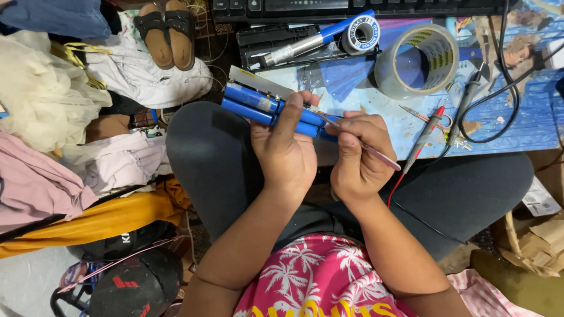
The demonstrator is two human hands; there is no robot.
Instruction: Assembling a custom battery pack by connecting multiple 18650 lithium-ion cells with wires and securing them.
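left hand (286, 154) is wrapped round the near end of a pack of blue cylindrical cells (264, 107), thumb laid along the top, fingers curled under. pack sits over the person's knee, sticking out up-left from the hand. right hand (356, 154) is just beside it, touching, fingers pinched on thin metal tweezers (358, 142) w/ the tip at the pack's end nr the left thumb, the other end trailing right past the knuckles.

risk, as i judge it: metal tip on bare cell terminals could bridge 2 contacts & short; a slip could also nick the blue wrap or jab the left thumb, since it's right by the tip.

just past the hands, a low blue board (517, 123) serves as worktop, scuffed & littered w/ bits. right of the right hand: red probe (429, 130) & a black one w/ leads. beyond: big roll of clear tape (418, 60), a soldering iron (311, 41) w/ blue handle, small spool of solder, a black keyboard at the far edge. left of the left hand: heaps of clothes (41, 111), sandals (165, 32) further off. floor-level, cramped, cluttered room.
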